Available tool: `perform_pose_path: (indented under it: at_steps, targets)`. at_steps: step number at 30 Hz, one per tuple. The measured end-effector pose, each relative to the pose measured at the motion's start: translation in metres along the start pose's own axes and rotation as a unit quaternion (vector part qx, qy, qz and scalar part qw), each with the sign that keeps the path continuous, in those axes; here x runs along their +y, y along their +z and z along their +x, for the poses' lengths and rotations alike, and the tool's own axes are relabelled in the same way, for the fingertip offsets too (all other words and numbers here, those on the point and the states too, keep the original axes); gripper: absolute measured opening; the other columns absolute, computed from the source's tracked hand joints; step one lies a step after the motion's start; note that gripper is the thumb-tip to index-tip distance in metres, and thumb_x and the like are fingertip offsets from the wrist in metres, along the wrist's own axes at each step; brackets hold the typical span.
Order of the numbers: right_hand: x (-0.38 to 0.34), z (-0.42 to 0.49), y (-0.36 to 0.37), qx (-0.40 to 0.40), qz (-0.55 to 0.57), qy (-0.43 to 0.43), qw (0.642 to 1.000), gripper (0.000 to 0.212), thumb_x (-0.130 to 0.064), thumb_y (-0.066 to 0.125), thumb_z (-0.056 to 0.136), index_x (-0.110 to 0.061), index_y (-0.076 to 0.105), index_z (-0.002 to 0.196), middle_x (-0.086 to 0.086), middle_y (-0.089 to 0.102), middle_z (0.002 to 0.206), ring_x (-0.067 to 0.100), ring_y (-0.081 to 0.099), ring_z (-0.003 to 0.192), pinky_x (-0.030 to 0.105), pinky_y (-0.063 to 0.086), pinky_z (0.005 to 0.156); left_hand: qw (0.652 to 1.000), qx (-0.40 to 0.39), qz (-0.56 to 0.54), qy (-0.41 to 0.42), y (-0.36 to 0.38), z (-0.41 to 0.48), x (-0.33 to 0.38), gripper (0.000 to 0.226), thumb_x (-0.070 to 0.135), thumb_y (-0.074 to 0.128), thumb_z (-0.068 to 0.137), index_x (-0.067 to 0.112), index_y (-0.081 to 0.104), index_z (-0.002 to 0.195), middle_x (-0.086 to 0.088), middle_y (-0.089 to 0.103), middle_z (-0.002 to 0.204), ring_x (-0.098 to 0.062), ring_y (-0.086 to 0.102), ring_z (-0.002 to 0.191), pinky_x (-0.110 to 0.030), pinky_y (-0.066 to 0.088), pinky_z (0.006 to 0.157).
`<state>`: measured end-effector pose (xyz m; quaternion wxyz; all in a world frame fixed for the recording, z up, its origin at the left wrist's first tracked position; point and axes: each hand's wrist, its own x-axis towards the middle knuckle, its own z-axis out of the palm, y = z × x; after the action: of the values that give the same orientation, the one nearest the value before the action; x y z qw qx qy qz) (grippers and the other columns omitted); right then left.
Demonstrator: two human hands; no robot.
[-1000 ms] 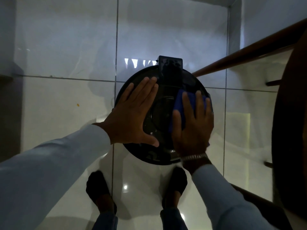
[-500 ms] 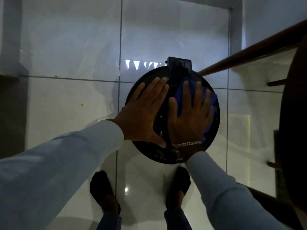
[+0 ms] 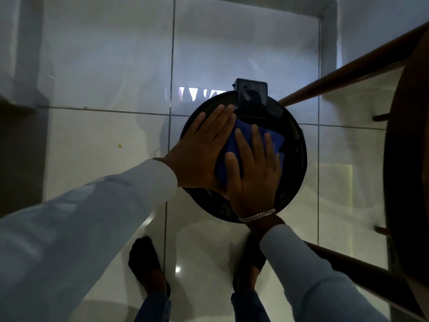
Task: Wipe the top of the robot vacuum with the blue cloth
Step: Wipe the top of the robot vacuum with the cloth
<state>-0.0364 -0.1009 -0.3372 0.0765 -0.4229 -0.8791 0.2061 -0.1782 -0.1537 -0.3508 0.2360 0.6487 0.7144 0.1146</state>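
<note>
A round black robot vacuum [image 3: 293,159] stands on the white tiled floor, with a raised black block [image 3: 251,92] at its far edge. The blue cloth [image 3: 234,142] lies on the vacuum's top near the middle. My right hand [image 3: 254,173] presses flat on the cloth with fingers spread, covering most of it. My left hand [image 3: 204,149] lies flat on the left part of the vacuum's top, fingers together, its edge overlapping the cloth's left side.
Dark wooden furniture [image 3: 408,159] with rails [image 3: 343,73] stands close on the right. My two feet [image 3: 148,268] are on the floor just in front of the vacuum. Open tile floor [image 3: 104,140] stretches left and beyond; a wall corner sits at the far back.
My right hand has slid the blue cloth leftward and toward the vacuum's middle, up against my left hand. The left hand stays flat on the top.
</note>
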Motion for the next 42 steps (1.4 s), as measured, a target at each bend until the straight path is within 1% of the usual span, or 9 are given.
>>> perform_pose_path:
  at_steps: [4, 10, 13, 21, 30, 33, 38, 40, 42]
  targets:
    - [0.032, 0.035, -0.031, 0.067, 0.164, 0.046, 0.983, 0.041, -0.029, 0.037, 0.098, -0.017, 0.045, 0.137, 0.009, 0.046, 0.146, 0.020, 0.041, 0.134, 0.048, 0.036, 0.111, 0.995, -0.030, -0.093, -0.022, -0.021, -0.007, 0.012, 0.142, 0.084, 0.058, 0.055, 0.012, -0.020, 0.148, -0.005, -0.025, 0.160, -0.018, -0.027, 0.145, -0.034, -0.015, 0.116]
    - [0.066, 0.051, -0.021, 0.035, 0.173, 0.062, 0.982, 0.035, -0.006, 0.040, 0.099, -0.006, 0.048, 0.134, 0.016, 0.046, 0.144, 0.029, 0.034, 0.139, 0.049, 0.028, 0.116, 0.993, 0.075, -0.082, -0.038, -0.001, 0.009, 0.070, 0.110, 0.076, 0.046, 0.077, 0.011, 0.000, 0.152, -0.010, -0.004, 0.163, -0.027, -0.009, 0.150, -0.054, 0.002, 0.121]
    - [0.074, 0.052, -0.015, 0.064, 0.205, 0.070, 0.974, 0.036, -0.009, 0.039, 0.098, -0.005, 0.051, 0.131, 0.016, 0.050, 0.141, 0.028, 0.038, 0.137, 0.049, 0.032, 0.114, 0.996, 0.061, 0.032, -0.059, 0.027, 0.013, 0.072, 0.103, 0.079, 0.039, 0.076, 0.016, 0.012, 0.153, -0.010, 0.008, 0.163, -0.031, -0.001, 0.150, -0.056, 0.007, 0.119]
    - [0.081, 0.052, -0.007, 0.069, 0.140, 0.004, 0.988, 0.041, -0.015, 0.037, 0.095, -0.003, 0.048, 0.132, 0.019, 0.051, 0.139, 0.033, 0.042, 0.134, 0.055, 0.035, 0.111, 0.986, 0.145, 0.060, -0.063, 0.052, -0.028, 0.055, 0.079, 0.061, 0.039, 0.088, 0.011, 0.028, 0.149, -0.014, 0.025, 0.159, -0.032, 0.012, 0.149, -0.057, 0.013, 0.119]
    - [0.081, 0.055, -0.005, 0.059, 0.080, -0.008, 0.995, 0.054, -0.033, 0.045, 0.091, -0.001, 0.045, 0.134, 0.021, 0.049, 0.141, 0.035, 0.041, 0.135, 0.049, 0.033, 0.112, 0.973, 0.213, -0.067, -0.057, 0.039, -0.017, 0.045, 0.057, 0.037, 0.035, 0.096, 0.001, 0.041, 0.140, -0.022, 0.032, 0.152, -0.040, 0.017, 0.146, -0.057, 0.016, 0.119]
    - [0.080, 0.056, -0.005, 0.051, 0.077, -0.006, 0.996, 0.053, -0.031, 0.046, 0.092, -0.001, 0.044, 0.135, 0.021, 0.048, 0.142, 0.036, 0.040, 0.135, 0.054, 0.033, 0.111, 0.936, 0.284, -0.182, -0.106, 0.034, -0.012, 0.050, 0.049, 0.020, 0.042, 0.094, -0.004, 0.044, 0.136, -0.026, 0.036, 0.149, -0.044, 0.021, 0.144, -0.062, 0.023, 0.115]
    - [0.076, 0.054, -0.006, 0.054, 0.075, 0.008, 0.996, 0.058, -0.037, 0.038, 0.090, -0.003, 0.042, 0.136, 0.020, 0.046, 0.143, 0.037, 0.038, 0.136, 0.057, 0.031, 0.111, 0.771, 0.463, -0.351, -0.258, 0.017, 0.018, 0.066, 0.043, 0.010, 0.045, 0.096, 0.016, 0.035, 0.137, -0.012, 0.042, 0.144, -0.039, 0.038, 0.139, -0.058, 0.037, 0.110]
    - [0.077, 0.054, -0.005, 0.051, 0.066, 0.009, 0.996, 0.053, -0.031, 0.047, 0.091, -0.003, 0.043, 0.136, 0.020, 0.046, 0.143, 0.037, 0.037, 0.137, 0.057, 0.031, 0.112, 0.812, 0.422, -0.302, -0.267, 0.013, 0.033, 0.065, 0.048, 0.021, 0.045, 0.095, 0.011, 0.037, 0.141, -0.014, 0.040, 0.149, -0.037, 0.033, 0.142, -0.059, 0.032, 0.113]
    - [0.077, 0.056, -0.005, 0.045, 0.054, 0.013, 0.997, 0.054, -0.029, 0.054, 0.090, -0.003, 0.043, 0.137, 0.019, 0.045, 0.144, 0.036, 0.036, 0.138, 0.055, 0.029, 0.113, 0.914, 0.281, -0.128, -0.264, 0.018, 0.042, 0.062, 0.059, 0.035, 0.046, 0.092, 0.014, 0.033, 0.146, -0.015, 0.032, 0.155, -0.037, 0.020, 0.146, -0.059, 0.020, 0.117]
